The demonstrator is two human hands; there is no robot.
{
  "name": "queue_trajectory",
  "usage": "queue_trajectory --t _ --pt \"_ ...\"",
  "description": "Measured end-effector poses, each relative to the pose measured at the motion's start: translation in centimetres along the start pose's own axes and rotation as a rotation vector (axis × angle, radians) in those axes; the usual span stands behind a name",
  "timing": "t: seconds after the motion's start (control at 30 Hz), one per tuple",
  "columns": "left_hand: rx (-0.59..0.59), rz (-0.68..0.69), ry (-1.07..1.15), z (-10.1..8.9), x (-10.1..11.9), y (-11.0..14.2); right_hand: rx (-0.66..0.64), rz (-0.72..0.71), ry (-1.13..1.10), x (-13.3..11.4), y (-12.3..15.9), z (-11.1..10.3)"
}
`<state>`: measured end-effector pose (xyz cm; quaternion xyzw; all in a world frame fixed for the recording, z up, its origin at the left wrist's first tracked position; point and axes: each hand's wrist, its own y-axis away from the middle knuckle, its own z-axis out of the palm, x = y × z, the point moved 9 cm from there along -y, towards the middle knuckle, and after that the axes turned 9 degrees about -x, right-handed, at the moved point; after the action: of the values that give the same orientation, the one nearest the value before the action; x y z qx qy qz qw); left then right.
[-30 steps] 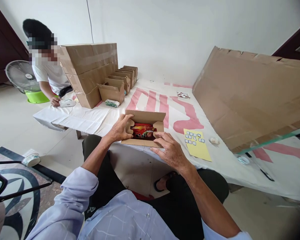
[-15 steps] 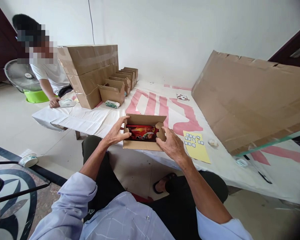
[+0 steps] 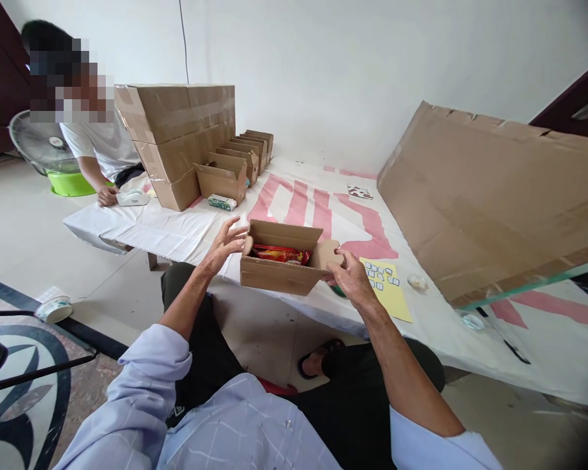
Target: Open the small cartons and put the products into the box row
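Observation:
A small open cardboard box (image 3: 277,277) is lifted a little above the near table edge. Inside it lies a red snack packet (image 3: 279,254). My left hand (image 3: 222,247) touches the box's left end flap with fingers spread. My right hand (image 3: 349,279) grips the right end of the box, thumb on the rounded side flap. The box lid stands open at the back.
A yellow sticker sheet (image 3: 385,288) lies right of the box on the white cloth-covered table (image 3: 176,230). A large flat cardboard sheet (image 3: 490,196) leans at the right. Stacked cartons (image 3: 176,140) and several open small boxes (image 3: 235,163) stand far left, where another person (image 3: 91,143) sits.
The box rose off the table and tilted toward me. My left hand's fingers opened at the left flap; my right hand shifted to the box's right end.

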<state>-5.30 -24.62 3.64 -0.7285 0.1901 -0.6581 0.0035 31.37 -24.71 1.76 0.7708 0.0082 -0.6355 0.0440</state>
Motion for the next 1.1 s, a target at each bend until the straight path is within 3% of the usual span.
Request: queue_trajectory --t 0.17,0.27,0.33,0.5,0.63,0.87,1.1 --pt "-0.097 -0.079 0.04 0.3 -2.8 0.9 -0.048 0.048 -0.177 1.9 -0.7 0.1" --pt "-0.151 -0.124 -0.013 1.8 -3.8 1.6 -0.117 0.03 -0.269 3.1 -1.4 -0.6" --pt "-0.166 -0.073 -0.073 3.2 -3.1 1.8 -0.139 0.011 -0.322 4.0 -1.9 -1.6" --pt "-0.122 0.093 -0.276 6.6 1.4 1.9 -0.131 0.044 -0.446 7.1 -3.2 -3.8" --pt "-0.105 0.142 -0.392 8.2 3.9 1.9 -0.133 0.052 -0.48 8.9 -3.7 -4.6" --pt "-0.062 0.154 -0.531 9.0 4.4 2.2 -0.14 0.034 -0.468 9.0 -3.8 -4.8" --pt "-0.044 0.168 -0.414 8.3 3.0 3.8 -0.132 0.042 -0.412 7.0 -3.3 -2.9"
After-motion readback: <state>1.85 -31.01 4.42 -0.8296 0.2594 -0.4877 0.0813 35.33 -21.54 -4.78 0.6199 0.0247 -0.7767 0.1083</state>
